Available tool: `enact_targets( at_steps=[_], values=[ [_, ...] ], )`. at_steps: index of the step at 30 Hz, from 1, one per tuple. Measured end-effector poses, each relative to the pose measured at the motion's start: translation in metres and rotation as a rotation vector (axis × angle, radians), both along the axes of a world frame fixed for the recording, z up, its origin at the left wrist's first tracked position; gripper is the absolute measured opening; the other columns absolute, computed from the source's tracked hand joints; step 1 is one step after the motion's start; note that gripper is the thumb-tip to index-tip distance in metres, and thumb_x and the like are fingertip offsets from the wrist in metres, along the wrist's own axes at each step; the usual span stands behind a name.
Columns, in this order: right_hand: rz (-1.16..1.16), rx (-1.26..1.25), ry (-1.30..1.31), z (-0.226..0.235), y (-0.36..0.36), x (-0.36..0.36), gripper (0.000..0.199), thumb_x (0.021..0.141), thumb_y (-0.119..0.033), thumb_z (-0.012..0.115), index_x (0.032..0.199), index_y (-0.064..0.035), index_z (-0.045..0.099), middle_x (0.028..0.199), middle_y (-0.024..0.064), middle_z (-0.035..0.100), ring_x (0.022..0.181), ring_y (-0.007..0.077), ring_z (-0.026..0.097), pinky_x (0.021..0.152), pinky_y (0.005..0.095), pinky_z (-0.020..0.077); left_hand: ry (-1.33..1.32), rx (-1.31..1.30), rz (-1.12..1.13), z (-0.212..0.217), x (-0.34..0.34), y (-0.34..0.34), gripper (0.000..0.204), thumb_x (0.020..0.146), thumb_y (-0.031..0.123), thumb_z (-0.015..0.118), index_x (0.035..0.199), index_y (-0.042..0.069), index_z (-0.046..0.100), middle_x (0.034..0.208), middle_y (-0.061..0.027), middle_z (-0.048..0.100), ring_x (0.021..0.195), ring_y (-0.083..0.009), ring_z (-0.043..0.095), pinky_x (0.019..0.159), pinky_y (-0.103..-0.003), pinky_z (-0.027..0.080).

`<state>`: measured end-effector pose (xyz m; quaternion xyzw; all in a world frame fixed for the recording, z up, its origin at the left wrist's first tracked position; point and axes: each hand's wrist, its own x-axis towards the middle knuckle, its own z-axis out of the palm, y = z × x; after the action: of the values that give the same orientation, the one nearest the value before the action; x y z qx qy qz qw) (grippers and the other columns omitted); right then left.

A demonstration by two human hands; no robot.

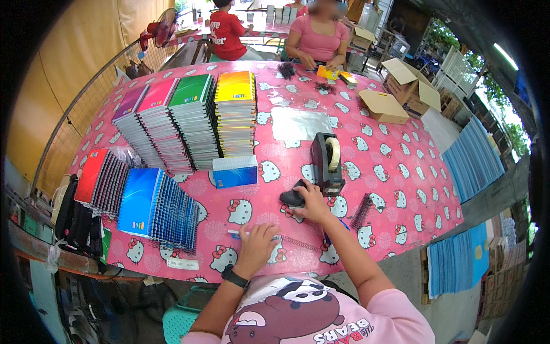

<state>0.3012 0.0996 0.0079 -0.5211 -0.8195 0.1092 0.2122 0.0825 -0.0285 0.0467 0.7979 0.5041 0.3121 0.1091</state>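
My left hand (258, 246), with a black watch at its wrist, lies on the table with its fingers slightly bent and apart. Beside its fingertips is a slim white and blue item (234, 234), too small to name. To its right a thin spiral binding coil (298, 243) stretches over the tablecloth. My right hand (311, 202) has its fingers over a small rounded black object (293, 198) whose kind I cannot make out. Just beyond it stands a black tape dispenser (327, 166) with a roll of clear tape. A dark binding coil (361, 212) lies to the right.
Spiral notebooks stand in tall stacks at the left, among them yellow (235, 89) and blue (140, 198) ones. A small blue notebook (235, 176) and clear plastic sleeves (301, 124) lie mid-table. Cardboard boxes (401, 86) stand far right. A person in pink (318, 37) works opposite.
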Motion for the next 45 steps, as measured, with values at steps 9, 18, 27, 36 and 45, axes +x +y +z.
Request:
enact_targets(
  at_steps=[9,18,27,36,45],
  values=[
    [-0.055,-0.041,0.052,0.008,-0.006,-0.016,0.060,0.058,-0.042,0.077,0.105,-0.0101,0.059,0.117,0.0220,0.048,0.109,0.0376,0.043,0.090,0.0455,0.0375,-0.001,-0.038,-0.002,-0.007,-0.001,0.001,0.021,0.082,0.025,0.058,0.098,0.011,0.058,0.100,-0.0029,0.057,0.099,-0.0200,0.051,0.096,-0.052,0.022],
    [0.350,-0.799,0.695,0.030,-0.052,0.010,0.052,0.079,-0.042,0.062,0.114,-0.0049,0.060,0.117,0.0148,0.054,0.114,0.0264,0.047,0.100,0.0388,0.0298,-0.026,0.020,0.073,-0.002,-0.020,0.005,0.026,0.067,0.031,0.071,0.086,0.015,0.062,0.090,-0.0002,0.057,0.096,-0.0179,0.052,0.099,-0.059,0.015],
    [0.424,-0.801,0.652,0.038,-0.061,-0.013,0.043,0.072,-0.038,0.068,0.103,-0.0085,0.067,0.114,0.0188,0.056,0.115,0.0308,0.045,0.099,0.0403,0.0308,-0.043,-0.019,0.050,-0.010,-0.027,0.004,0.021,0.062,0.025,0.075,0.076,0.014,0.063,0.079,0.0017,0.056,0.089,-0.0172,0.053,0.099,-0.055,0.017],
    [0.654,-0.942,0.673,0.050,-0.051,-0.024,0.044,0.070,-0.040,0.069,0.101,-0.0085,0.068,0.113,0.0145,0.056,0.109,0.0273,0.048,0.098,0.0377,0.0302,-0.127,-0.019,0.071,-0.016,-0.028,0.005,0.048,0.061,0.026,0.078,0.102,0.010,0.058,0.082,-0.0026,0.058,0.089,-0.0205,0.054,0.099,-0.052,0.018],
    [0.496,-1.109,0.824,0.011,-0.048,-0.009,0.057,0.073,-0.044,0.064,0.110,-0.0006,0.061,0.117,0.0115,0.057,0.106,0.0209,0.052,0.095,0.0337,0.0363,-0.096,0.014,0.082,-0.015,-0.037,0.004,0.024,0.062,0.026,0.074,0.078,0.014,0.061,0.080,-0.0001,0.057,0.090,-0.0185,0.052,0.095,-0.050,0.022]
  ],
)
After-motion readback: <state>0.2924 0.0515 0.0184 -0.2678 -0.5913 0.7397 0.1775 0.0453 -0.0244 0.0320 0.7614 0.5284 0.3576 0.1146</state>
